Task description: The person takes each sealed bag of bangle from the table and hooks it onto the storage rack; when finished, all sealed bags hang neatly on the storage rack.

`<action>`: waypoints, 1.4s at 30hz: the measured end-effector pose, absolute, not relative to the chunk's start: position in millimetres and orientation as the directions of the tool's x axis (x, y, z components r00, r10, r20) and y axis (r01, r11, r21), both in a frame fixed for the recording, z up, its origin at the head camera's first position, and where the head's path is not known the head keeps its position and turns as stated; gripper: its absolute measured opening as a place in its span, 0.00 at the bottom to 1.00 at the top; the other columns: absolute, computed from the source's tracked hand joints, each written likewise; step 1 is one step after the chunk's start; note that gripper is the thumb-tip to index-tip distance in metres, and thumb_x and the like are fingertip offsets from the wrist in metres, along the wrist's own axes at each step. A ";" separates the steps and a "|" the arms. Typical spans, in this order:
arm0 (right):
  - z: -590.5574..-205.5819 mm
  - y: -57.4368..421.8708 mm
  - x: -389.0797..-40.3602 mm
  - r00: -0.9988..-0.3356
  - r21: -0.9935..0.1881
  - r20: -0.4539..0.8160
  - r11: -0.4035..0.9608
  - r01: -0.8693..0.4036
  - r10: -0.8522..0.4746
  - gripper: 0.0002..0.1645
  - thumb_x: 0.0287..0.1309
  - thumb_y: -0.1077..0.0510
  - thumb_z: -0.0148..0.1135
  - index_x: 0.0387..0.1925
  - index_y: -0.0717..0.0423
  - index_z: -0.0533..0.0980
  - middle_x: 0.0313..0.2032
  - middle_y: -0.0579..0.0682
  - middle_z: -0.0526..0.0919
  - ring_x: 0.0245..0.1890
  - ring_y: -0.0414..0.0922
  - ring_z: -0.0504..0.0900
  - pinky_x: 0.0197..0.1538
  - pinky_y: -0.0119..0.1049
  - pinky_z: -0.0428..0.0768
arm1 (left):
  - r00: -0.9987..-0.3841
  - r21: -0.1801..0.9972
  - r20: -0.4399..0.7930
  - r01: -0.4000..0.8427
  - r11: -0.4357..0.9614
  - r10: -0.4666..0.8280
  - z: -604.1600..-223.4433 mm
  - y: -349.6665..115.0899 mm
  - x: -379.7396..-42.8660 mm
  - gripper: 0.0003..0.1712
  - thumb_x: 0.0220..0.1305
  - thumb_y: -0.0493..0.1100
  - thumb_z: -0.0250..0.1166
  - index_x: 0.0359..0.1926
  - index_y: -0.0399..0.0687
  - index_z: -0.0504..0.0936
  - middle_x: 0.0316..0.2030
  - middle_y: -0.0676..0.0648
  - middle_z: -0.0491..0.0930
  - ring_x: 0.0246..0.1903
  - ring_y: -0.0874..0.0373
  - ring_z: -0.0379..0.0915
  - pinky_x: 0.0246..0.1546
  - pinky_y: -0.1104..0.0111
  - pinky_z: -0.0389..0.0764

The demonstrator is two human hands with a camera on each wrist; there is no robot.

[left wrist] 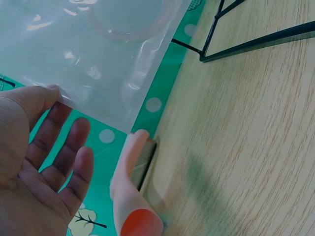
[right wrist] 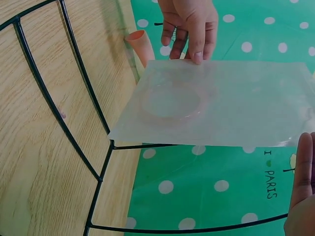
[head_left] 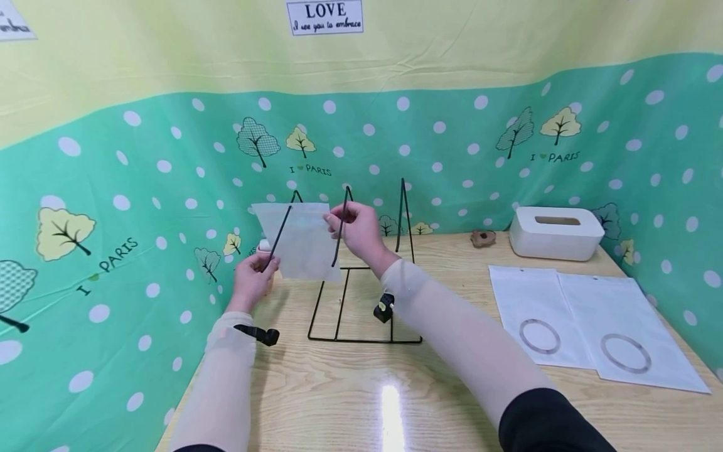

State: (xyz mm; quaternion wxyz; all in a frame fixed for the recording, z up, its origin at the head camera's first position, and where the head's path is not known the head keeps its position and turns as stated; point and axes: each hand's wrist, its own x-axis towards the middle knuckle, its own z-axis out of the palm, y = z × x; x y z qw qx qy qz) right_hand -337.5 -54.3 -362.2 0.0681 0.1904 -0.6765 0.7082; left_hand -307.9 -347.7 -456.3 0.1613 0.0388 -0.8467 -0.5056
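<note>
A translucent whitish plastic bag (head_left: pixel 305 248) with a faint circle on it is held up between both hands, above the far left part of the table. My left hand (head_left: pixel 253 282) pinches its left edge; in the left wrist view the thumb (left wrist: pixel 47 93) lies on the bag's edge, with the other fingers spread. Up at the bag's right edge, my right hand (head_left: pixel 361 233) holds it with its fingertips. Black uprights of a wire rack (head_left: pixel 364 341) cross in front of the bag in the head view. The rack stands on the table.
Two flat white bags (head_left: pixel 528 292) with grey circles lie on the right. Behind them stands a white tissue box (head_left: pixel 556 245), with a small brown object (head_left: pixel 482 238) beside it. A pink vase-like thing (right wrist: pixel 142 48) is close to my left hand. Green patterned cloth surrounds the table.
</note>
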 end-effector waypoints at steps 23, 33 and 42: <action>-362.3 -42.3 -329.4 -0.891 -0.899 0.418 0.063 -0.434 -0.177 0.09 0.68 0.54 0.72 0.46 0.50 0.86 0.41 0.47 0.85 0.40 0.46 0.82 0.39 0.39 0.83 | -0.946 0.844 0.249 0.108 0.525 -0.206 -456.5 -348.1 -310.3 0.17 0.75 0.52 0.67 0.50 0.41 0.85 0.47 0.39 0.84 0.46 0.49 0.78 0.43 0.67 0.77; -369.7 -14.6 -313.0 -0.842 -0.853 0.492 0.069 -0.517 -0.220 0.17 0.70 0.56 0.69 0.58 0.54 0.81 0.49 0.52 0.85 0.47 0.44 0.83 0.53 0.43 0.82 | -0.905 0.887 0.318 0.179 0.425 -0.281 -454.9 -346.2 -296.7 0.25 0.70 0.48 0.72 0.63 0.43 0.79 0.57 0.42 0.78 0.51 0.50 0.75 0.42 0.74 0.78; -381.0 22.4 -279.0 -0.837 -0.851 0.475 0.101 -0.516 -0.272 0.18 0.69 0.54 0.71 0.57 0.49 0.81 0.49 0.45 0.84 0.49 0.42 0.84 0.56 0.39 0.82 | -0.861 0.871 0.387 0.223 0.438 -0.331 -452.8 -340.6 -274.7 0.29 0.69 0.46 0.73 0.67 0.46 0.76 0.60 0.44 0.77 0.51 0.52 0.74 0.42 0.74 0.77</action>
